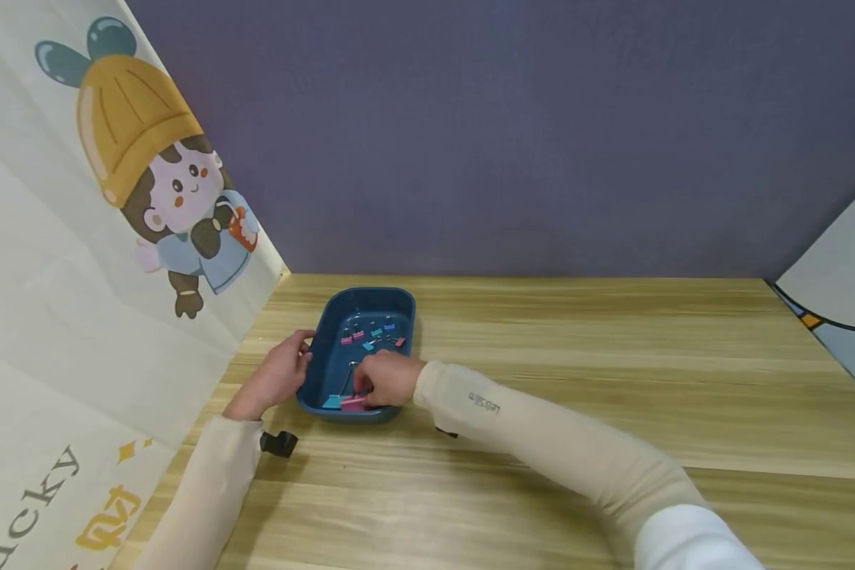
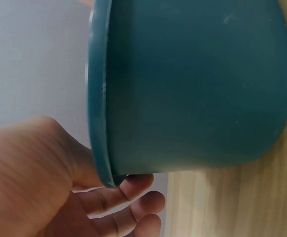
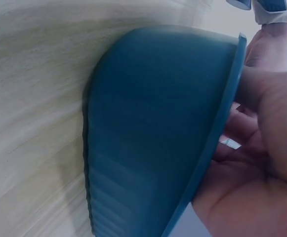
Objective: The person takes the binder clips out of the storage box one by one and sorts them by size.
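Observation:
A dark blue plastic bin (image 1: 306, 400) stands on the table with binder clips inside. My left hand (image 1: 278, 376) holds the bin's left rim; in the left wrist view the thumb lies over the rim and the fingers curl outside below it. My right hand (image 1: 392, 378) reaches over the right side into the bin, its fingers pinching a large pink binder clip (image 1: 352, 403) near the front wall. A large teal binder clip (image 1: 332, 401) lies beside it. In the right wrist view the bin wall hides the fingertips.
Several small clips in pink, teal and purple lie toward the bin's back, among them a pink clip (image 1: 359, 335) and a teal clip (image 1: 376, 332). A wooden table (image 1: 577, 340) extends right. A purple-grey panel (image 1: 506, 142) rises behind, and a printed white sheet (image 1: 57, 301) at left.

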A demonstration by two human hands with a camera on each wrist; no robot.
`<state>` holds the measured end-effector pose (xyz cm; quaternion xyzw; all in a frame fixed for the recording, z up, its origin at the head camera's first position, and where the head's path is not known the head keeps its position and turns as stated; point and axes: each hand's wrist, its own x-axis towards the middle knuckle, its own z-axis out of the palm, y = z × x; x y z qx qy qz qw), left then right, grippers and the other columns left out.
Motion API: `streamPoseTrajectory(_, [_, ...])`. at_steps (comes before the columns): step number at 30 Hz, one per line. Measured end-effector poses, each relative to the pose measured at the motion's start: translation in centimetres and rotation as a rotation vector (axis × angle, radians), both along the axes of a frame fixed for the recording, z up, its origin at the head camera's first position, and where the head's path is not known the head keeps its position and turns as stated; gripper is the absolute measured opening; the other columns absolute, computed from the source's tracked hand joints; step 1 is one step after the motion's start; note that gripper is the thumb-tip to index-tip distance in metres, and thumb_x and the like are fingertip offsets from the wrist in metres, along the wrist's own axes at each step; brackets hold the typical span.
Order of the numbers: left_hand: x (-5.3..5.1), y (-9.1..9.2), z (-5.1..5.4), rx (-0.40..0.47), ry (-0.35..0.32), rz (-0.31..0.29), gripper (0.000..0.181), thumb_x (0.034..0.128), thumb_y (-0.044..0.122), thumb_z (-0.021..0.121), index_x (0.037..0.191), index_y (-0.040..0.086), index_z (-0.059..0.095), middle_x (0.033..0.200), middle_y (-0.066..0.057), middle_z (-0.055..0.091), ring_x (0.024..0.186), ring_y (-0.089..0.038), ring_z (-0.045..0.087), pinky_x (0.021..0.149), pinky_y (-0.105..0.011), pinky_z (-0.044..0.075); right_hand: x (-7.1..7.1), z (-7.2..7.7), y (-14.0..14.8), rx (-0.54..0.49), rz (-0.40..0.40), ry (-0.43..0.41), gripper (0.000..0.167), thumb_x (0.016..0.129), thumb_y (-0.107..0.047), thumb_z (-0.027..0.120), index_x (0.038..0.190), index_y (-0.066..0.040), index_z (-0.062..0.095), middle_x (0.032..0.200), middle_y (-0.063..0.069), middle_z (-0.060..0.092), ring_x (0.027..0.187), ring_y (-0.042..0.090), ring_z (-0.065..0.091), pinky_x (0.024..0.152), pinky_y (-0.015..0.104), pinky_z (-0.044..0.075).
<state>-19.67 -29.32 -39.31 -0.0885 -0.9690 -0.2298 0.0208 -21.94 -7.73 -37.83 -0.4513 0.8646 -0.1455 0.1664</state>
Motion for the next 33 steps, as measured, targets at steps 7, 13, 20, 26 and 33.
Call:
streamPoseTrajectory(7, [-0.1, 0.2, 0.1, -0.016, -0.012, 0.006, 0.035, 0.0954, -0.003, 0.045, 0.129, -0.012, 0.041, 0.096, -0.019, 0.055, 0.080, -0.028, 0.054, 0.073, -0.044, 0.049, 0.0, 0.0, -0.1, 0.008, -0.014, 0.023, 0.010, 0.081, -0.018, 0.075, 0.090, -0.014, 0.071, 0.076, -0.010, 0.061, 0.074, 0.005, 0.055, 0.069, 0.017, 0.043])
streamPoseTrajectory(13, [0.0, 0.2, 0.1, -0.009, -0.003, 0.001, 0.035, 0.0951, -0.003, 0.046, 0.129, -0.012, 0.041, 0.096, -0.019, 0.055, 0.080, -0.028, 0.054, 0.071, -0.043, 0.049, -0.2, -0.3, 0.0, -0.032, -0.027, 0.013, 0.010, 0.078, -0.017, 0.077, 0.087, -0.015, 0.071, 0.076, -0.010, 0.061, 0.074, 0.006, 0.055, 0.069, 0.018, 0.044])
streamPoseTrajectory(20, [0.2, 0.2, 0.4, -0.008, -0.007, 0.007, 0.036, 0.0951, -0.003, 0.046, 0.130, -0.012, 0.041, 0.097, -0.020, 0.056, 0.079, -0.028, 0.055, 0.070, -0.042, 0.049, -0.5, 0.3, 1.0, -0.137, -0.052, 0.000, 0.012, 0.076, -0.016, 0.078, 0.085, -0.018, 0.071, 0.073, -0.013, 0.060, 0.074, 0.006, 0.054, 0.068, 0.019, 0.042])
streamPoseTrajectory(26, [0.2, 0.1, 0.4, -0.003, 0.001, -0.001, 0.035, 0.0946, -0.004, 0.046, 0.129, -0.012, 0.043, 0.094, -0.018, 0.055, 0.076, -0.027, 0.053, 0.068, -0.041, 0.048, -1.1, 1.1, 2.8, -0.235, -0.053, 0.010, 0.012, 0.077, -0.015, 0.076, 0.087, -0.017, 0.069, 0.077, -0.009, 0.061, 0.073, 0.008, 0.053, 0.063, 0.019, 0.044])
streamPoseTrajectory(33, [0.0, -0.3, 0.2, 0.026, -0.001, -0.014, 0.035, 0.0942, -0.004, 0.048, 0.129, -0.011, 0.043, 0.092, -0.016, 0.055, 0.072, -0.022, 0.052, 0.062, -0.036, 0.046, -2.4, 1.8, 5.8, -0.334, -0.143, 0.074, 0.010, 0.081, -0.017, 0.072, 0.090, -0.018, 0.068, 0.087, -0.007, 0.059, 0.080, 0.013, 0.055, 0.069, 0.022, 0.046])
